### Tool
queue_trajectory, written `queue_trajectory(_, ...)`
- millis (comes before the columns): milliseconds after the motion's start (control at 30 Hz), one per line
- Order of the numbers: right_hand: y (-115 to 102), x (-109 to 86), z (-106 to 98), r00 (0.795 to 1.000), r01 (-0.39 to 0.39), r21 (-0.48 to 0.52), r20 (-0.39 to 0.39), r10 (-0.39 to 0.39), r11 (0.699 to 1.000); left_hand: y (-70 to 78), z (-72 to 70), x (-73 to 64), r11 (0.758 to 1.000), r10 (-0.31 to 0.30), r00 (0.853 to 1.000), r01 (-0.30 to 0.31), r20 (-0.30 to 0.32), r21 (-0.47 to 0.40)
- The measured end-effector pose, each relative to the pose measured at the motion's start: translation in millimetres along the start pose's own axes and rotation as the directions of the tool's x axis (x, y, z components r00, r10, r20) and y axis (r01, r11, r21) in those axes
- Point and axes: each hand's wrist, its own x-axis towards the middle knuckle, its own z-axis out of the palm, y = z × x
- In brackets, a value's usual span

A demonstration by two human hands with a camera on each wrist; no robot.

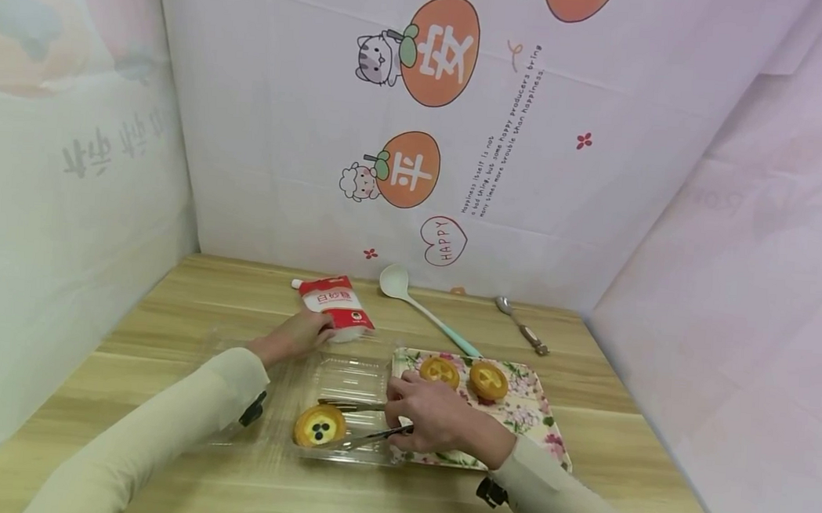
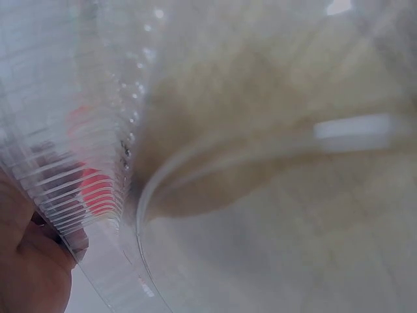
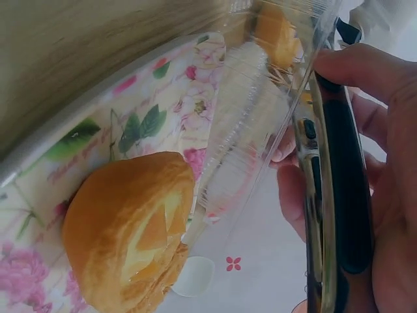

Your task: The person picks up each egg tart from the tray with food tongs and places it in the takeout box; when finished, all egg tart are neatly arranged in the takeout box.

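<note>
My right hand (image 1: 429, 414) grips metal tongs (image 1: 372, 436) with dark handles, seen close in the right wrist view. The tips of the tongs lie on either side of an egg tart (image 1: 320, 426) topped with several dark berries. This tart is in the near left part of a clear plastic box (image 1: 352, 378). My left hand (image 1: 298, 336) is beside the red and white bag (image 1: 337, 303). In the left wrist view, its fingers (image 2: 39, 267) pinch the edge of the clear ribbed lid (image 2: 85, 189).
On the right, a floral tray (image 1: 528, 413) bears two tarts, one far left (image 1: 439, 372) and one beside it (image 1: 489, 381). Behind it lie a white ladle (image 1: 395, 281) with a green handle and a small spoon (image 1: 522, 326). Printed cloth walls surround the wooden table (image 1: 620, 426).
</note>
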Motion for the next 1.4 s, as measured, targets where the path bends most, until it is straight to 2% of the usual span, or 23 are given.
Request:
queue_trajectory(533,1.6,-5.4,-5.6,0.999,0.003,0.010,-0.040,-0.003,1.000,1.5,2.6,2.7,1.000,0.023,1.000,-0.023,-0.013,0.011)
queue_trajectory(700,8.7,-17.1,-14.6,0.992,-0.005,0.061,-0.129,0.013,0.998,3.1,3.9,3.8,0.999,0.039,0.999,-0.039,-0.026,0.011)
queue_trajectory(800,19.5,-35.5,-21.0,0.977,-0.026,0.082,-0.209,0.042,0.996,3.1,3.2,3.3,1.000,0.028,0.999,-0.028,-0.025,0.010)
queue_trajectory(933,37.1,-75.1,-24.5,0.955,-0.109,0.086,-0.267,0.128,0.990,0.2,3.8,1.0,0.999,0.031,0.999,-0.031,-0.033,0.012)
queue_trajectory(1067,53.8,-122.1,-20.4,0.931,-0.229,0.069,-0.276,0.239,0.971,-4.4,6.4,-1.0,0.999,0.032,0.998,-0.032,-0.053,0.003)
queue_trajectory(1233,62.4,-171.4,-10.7,0.886,-0.375,0.101,-0.255,0.388,0.921,-6.3,7.9,-1.8,1.000,0.010,0.999,-0.010,-0.047,-0.002)
queue_trajectory(1300,60.6,-185.5,-7.2,0.873,-0.405,0.133,-0.239,0.426,0.905,-5.3,7.4,-0.8,1.000,0.013,0.999,-0.013,-0.041,-0.006)
queue_trajectory(1400,55.6,-197.9,-2.3,0.870,-0.410,0.159,-0.228,0.437,0.898,-2.3,5.8,1.6,1.000,0.010,0.999,-0.011,-0.035,-0.018)
